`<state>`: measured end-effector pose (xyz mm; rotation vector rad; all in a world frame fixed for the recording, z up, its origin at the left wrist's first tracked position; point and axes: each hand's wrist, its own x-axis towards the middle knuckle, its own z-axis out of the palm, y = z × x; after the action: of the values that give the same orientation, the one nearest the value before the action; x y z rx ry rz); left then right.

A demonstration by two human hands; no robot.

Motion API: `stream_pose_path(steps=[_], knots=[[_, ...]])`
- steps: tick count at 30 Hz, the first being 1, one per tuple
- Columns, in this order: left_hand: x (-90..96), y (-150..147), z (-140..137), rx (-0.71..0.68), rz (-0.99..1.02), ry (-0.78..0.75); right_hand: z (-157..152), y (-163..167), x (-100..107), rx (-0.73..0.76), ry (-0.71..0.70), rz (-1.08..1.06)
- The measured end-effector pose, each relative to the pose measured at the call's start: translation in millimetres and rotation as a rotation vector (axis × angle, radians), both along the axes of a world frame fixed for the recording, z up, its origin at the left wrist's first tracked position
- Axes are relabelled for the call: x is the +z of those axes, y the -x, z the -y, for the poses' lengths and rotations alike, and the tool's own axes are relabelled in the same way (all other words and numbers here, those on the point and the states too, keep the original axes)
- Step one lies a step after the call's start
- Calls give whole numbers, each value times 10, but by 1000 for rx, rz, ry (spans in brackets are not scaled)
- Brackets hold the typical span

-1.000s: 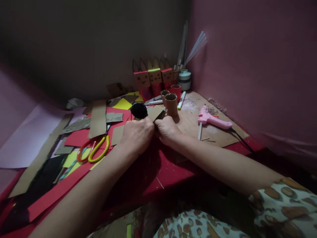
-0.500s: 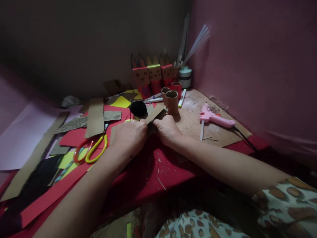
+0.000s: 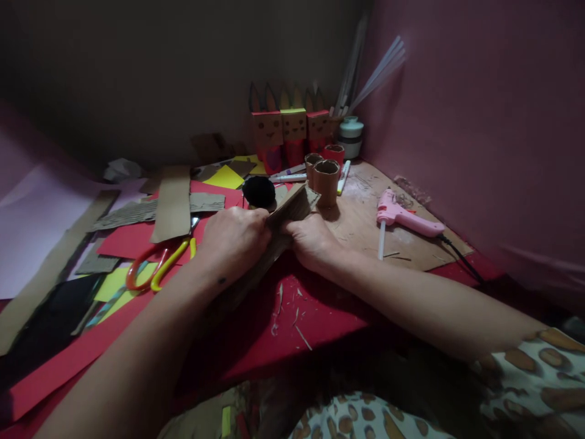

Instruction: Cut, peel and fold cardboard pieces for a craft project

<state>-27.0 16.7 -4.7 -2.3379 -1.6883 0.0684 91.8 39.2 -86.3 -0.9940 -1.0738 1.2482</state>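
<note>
Between my hands is a strip of brown cardboard (image 3: 292, 207), tilted up toward the right, its torn corrugated end showing. My left hand (image 3: 235, 238) is closed on its left side in a fist. On the right side, my right hand (image 3: 313, 241) pinches the strip, thumb against it. Part of the strip runs down behind my left wrist in shadow. Just beyond my left hand lies a black fuzzy ball (image 3: 258, 192). Past the strip's end stand a brown cardboard tube (image 3: 326, 186) and a red tube (image 3: 336, 153).
A pink glue gun (image 3: 406, 219) with its cord rests on a board (image 3: 361, 235) at right. Scissors (image 3: 171, 265) lie among paper and cardboard pieces at left. Several cardboard figures with ears (image 3: 267, 131) stand at the back beside a lidded jar (image 3: 351, 137).
The cardboard strip has turned so its underside and corrugated end show more. Both hands keep hold of it. The view has shifted slightly.
</note>
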Motion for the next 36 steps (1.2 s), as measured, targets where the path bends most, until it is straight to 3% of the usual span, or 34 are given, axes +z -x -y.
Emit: stream_pose_path(steps=[10,20,25,32,36], knots=[[-51,-130,81,8,-57,16,56,-84,74,16,-10,-26],[54,29,-34,-14,126,127,98,-98,95,14,50,-75],[71,128,-48,-98,247,163,116,-96,101,48,0,-104],[134,-91,9,20,-7,95,141,-86,102,66,-68,8],[144,-255,49,-19,-104,0,113,-90,104,33,-69,-24]])
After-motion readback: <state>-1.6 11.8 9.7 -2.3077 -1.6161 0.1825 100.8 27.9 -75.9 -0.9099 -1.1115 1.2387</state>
